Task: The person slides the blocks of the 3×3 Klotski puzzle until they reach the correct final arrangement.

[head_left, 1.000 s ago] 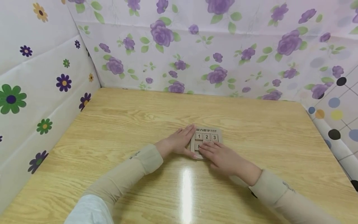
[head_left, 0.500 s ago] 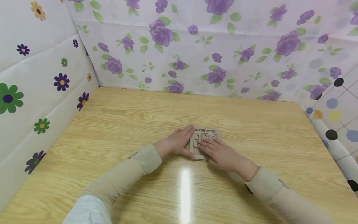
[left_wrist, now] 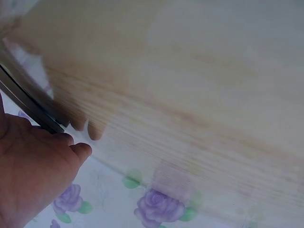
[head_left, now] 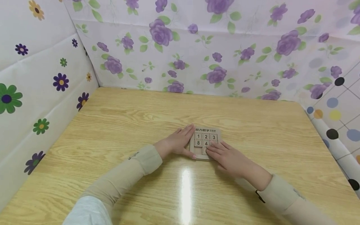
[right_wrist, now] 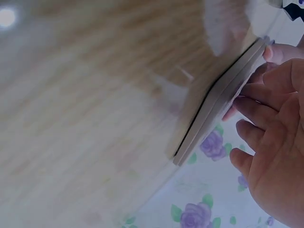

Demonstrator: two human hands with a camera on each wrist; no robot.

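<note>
A number sliding puzzle (head_left: 198, 150) lies flat on the table. Its top row reads 1, 2, 3; 8 and 4 show in the row below, and the bottom-left slot is bare. Along its left side rests my left hand (head_left: 178, 142), fingers straight toward the top corner, thumb spread to the bottom corner. My right hand (head_left: 232, 159) lies over the right part, extended fingertips on the tiles, hiding several of them. In the left wrist view, my left hand (left_wrist: 38, 166) meets the puzzle's dark edge (left_wrist: 33, 107). The right wrist view shows the puzzle's side (right_wrist: 213, 107) beside my right fingers.
The wood-grain table (head_left: 140, 109) has a glossy surface with a bright reflection (head_left: 185, 193) near the front. A purple-flowered sheet (head_left: 182, 47) hangs behind it. Patterned sheets stand at the left (head_left: 42, 78) and right (head_left: 343, 109). A black strap (head_left: 260, 196) shows under the right wrist.
The 8 tile has slid up into the middle row, leaving the bottom-left slot bare. My right hand has shifted right, uncovering the 4. My left hand stays at the puzzle's left side.
</note>
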